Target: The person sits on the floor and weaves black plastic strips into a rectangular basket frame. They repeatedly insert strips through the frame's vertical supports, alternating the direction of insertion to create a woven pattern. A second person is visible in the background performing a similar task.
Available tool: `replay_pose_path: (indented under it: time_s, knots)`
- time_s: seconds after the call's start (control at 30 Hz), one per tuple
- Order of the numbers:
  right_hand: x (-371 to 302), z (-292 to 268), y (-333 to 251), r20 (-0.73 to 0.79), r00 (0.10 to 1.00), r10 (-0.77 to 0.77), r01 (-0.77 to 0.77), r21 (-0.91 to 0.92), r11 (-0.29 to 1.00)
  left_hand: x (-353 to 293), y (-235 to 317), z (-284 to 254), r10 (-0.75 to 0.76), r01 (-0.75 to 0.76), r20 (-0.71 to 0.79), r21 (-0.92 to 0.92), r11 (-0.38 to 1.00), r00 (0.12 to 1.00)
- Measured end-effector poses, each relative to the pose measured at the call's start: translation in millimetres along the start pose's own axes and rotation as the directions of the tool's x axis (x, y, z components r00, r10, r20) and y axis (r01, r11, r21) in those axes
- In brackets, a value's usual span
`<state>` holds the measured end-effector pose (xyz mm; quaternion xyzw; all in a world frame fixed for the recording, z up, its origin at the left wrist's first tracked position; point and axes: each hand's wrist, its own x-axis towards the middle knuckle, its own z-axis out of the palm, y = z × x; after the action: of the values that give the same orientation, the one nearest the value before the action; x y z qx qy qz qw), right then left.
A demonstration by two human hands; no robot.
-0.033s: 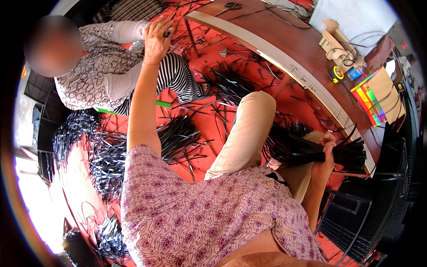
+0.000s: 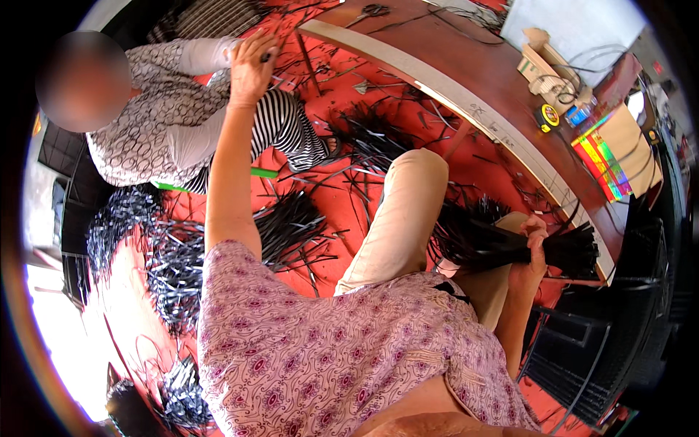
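Observation:
My left hand (image 2: 251, 71) reaches far out to the upper left, close to a co-worker's sleeve. Its fingers are stretched out, and a small dark thing (image 2: 266, 57) shows on or between them; I cannot make out what it is. On the right, my right hand (image 2: 535, 251) is closed around a thick bundle of black plastic strips (image 2: 477, 237) above my thigh. The bundle's cut-looking end (image 2: 575, 251) sticks out past the hand, near the table's edge. Its other end fans out beside my knee (image 2: 419, 175).
A co-worker (image 2: 164, 116) sits at the upper left. Black strip piles (image 2: 175, 273) and loose strips lie on the red floor (image 2: 313, 273). The brown table (image 2: 466, 65) curves along the right, bearing scissors (image 2: 375, 10), a tape measure (image 2: 547, 118) and a cardboard piece (image 2: 546, 73). Black frames (image 2: 568, 349) stand lower right.
My left hand sits slightly lower and further left in the picture, as the whole view shifts a little. My right hand keeps hold of the strips.

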<state>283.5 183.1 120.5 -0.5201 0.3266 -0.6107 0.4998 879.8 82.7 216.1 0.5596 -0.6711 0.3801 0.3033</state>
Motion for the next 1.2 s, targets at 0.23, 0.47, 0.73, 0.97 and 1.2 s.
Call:
replay_pose_path:
  time_s: [0.23, 0.47, 0.73, 0.97, 1.2]
  knots:
    - [-17.0, -20.6, -0.1, -0.039, 0.994, 0.098, -0.064, 0.51, 0.858, 36.6, 100.0, -0.2, -0.426, 0.46, 0.321, -0.844, 0.277, 0.846]
    - [-52.2, -72.5, 17.5, -0.169, 0.957, 0.236, -0.013, 0.786, 0.618, 6.6, 348.6, -3.0, -0.19, 0.684, 0.657, -0.695, 0.22, 0.729]
    - [-93.2, -115.7, 34.4, -0.406, 0.84, 0.36, 0.23, 0.867, 0.442, 7.6, 492.6, -61.1, 0.188, 0.653, 0.733, -0.672, 0.35, 0.654]
    - [-90.9, -130.4, 53.9, -0.36, 0.841, 0.404, 0.261, 0.924, 0.28, 27.2, 601.4, -92.2, 0.641, 0.41, 0.362, -0.909, 0.081, 0.676]
    - [-85.8, -131.3, 71.1, -0.384, 0.819, 0.427, 0.318, 0.922, 0.22, 46.0, 677.0, -104.0, 0.781, 0.25, 0.03, -0.955, -0.163, 0.624]
